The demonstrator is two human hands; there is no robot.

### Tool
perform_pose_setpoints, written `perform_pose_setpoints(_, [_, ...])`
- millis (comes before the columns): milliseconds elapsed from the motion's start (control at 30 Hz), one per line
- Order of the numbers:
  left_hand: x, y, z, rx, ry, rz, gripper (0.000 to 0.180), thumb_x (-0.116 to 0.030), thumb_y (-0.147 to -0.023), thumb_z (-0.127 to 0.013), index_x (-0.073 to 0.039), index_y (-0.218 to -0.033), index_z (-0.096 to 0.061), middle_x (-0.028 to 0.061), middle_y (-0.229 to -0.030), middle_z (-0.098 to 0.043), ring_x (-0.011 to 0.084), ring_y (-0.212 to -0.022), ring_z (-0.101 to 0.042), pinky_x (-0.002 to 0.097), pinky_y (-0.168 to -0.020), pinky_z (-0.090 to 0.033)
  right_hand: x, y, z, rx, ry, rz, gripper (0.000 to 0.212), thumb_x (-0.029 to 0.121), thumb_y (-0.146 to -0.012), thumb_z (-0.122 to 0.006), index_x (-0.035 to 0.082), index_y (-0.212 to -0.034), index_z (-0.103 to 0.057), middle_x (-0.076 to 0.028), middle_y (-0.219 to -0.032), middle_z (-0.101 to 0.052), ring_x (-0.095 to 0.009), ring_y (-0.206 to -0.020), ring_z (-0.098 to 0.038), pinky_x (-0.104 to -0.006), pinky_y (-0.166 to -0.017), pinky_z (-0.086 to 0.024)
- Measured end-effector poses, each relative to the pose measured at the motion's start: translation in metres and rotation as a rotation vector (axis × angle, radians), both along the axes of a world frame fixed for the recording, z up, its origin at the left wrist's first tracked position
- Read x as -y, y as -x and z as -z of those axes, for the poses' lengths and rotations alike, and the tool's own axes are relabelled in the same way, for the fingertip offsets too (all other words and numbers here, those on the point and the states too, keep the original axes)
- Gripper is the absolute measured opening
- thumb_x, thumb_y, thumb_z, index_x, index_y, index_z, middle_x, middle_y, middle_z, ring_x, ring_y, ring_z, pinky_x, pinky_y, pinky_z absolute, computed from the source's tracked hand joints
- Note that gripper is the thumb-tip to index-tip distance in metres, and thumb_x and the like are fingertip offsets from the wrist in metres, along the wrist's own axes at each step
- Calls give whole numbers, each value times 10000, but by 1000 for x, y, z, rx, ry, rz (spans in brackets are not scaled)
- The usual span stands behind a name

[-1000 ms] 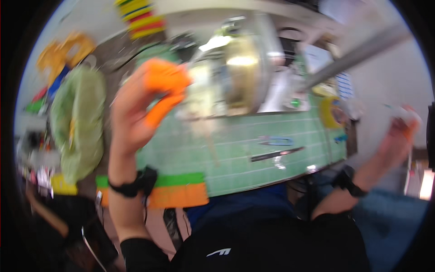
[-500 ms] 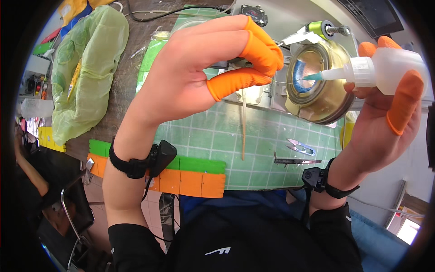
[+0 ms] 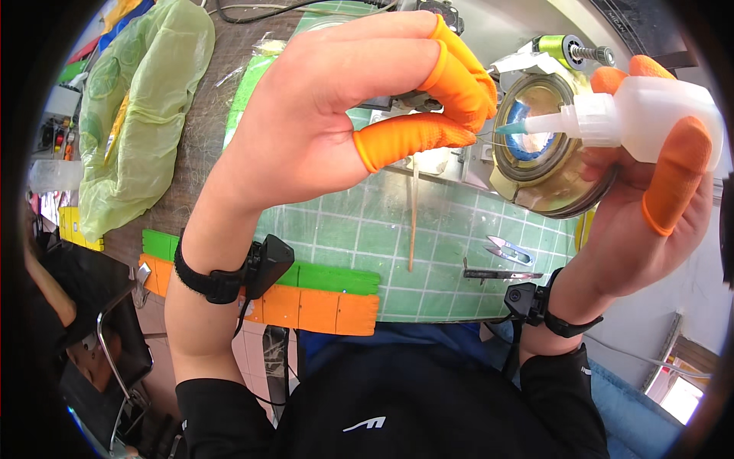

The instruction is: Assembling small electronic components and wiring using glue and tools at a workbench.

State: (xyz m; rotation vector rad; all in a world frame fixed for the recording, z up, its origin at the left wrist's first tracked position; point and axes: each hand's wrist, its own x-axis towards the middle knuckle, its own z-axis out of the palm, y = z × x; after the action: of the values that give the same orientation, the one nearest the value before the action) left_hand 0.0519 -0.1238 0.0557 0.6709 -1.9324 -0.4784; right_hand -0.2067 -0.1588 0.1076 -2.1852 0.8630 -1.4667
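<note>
While left fingers [image 3: 436, 138] pinch thread [image 3: 489, 138], bottle nozzle [image 3: 514, 128] touches it.

One view only, from the head camera, looking steeply down over the person's chest at the green-gridded worktop [image 3: 459, 229]. Very close: both raised hands fill the upper frame, forearms entering from below, edges bending at the fisheye rim.

Thin wire [image 3: 489, 138] too fine to ID.

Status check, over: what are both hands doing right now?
Left hand pinching a thin wire between orange-capped fingertips. Right hand gripping a white squeeze bottle, nozzle at the wire's end. Round metal part behind; nothing between them.
</note>
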Motion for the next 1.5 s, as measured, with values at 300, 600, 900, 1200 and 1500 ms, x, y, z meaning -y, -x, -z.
perform_pose_setpoints(300, [-3,-2,0,19,4,-18,138,12,-775,-768,-9,-884,-686,140,-970,-713,263,-916,-681,370,-867,-546,0,-5,2,24,30,21,466,330,-1059,-542,-113,-1191,-597,-305,-1171,-673,-247,-763,-731,-249,-560,-560])
perform_pose_setpoints(600, [1,7,0,-36,-13,4,174,45,-768,-774,-3,-908,-683,140,-978,-715,270,-914,-671,364,-830,-526,-18,-12,1,439,-113,216,662,523,-1053,-455,-114,-1179,-587,-239,-1009,-685,-292,-693,-694,-310,-551,-556])
perform_pose_setpoints(900, [-12,-1,9,-51,-181,-47,114,21,-837,-676,40,-941,-633,186,-1034,-612,273,-972,-598,681,-1095,-395,-50,213,-38,547,-129,58,481,342,-1051,-557,-68,-1301,-558,-191,-1215,-661,-110,-773,-568,-236,-671,-468])
perform_pose_setpoints(1200, [-12,-10,13,23,-196,-84,82,3,-888,-644,30,-951,-599,165,-1075,-592,263,-1041,-587,662,-1146,-322,-20,283,-9,-104,-55,815,295,74,-939,-678,-32,-1214,-674,-47,-1026,-723,-97,-888,-645,-247,-751,-515])
perform_pose_setpoints(1500, [-14,-7,14,10,-222,-87,94,30,-899,-624,15,-986,-590,152,-1094,-592,268,-1064,-587,619,-1174,-298,-73,245,-23,-136,-185,716,467,220,-920,-738,10,-1321,-624,-62,-1008,-678,-90,-837,-610,-255,-735,-501])
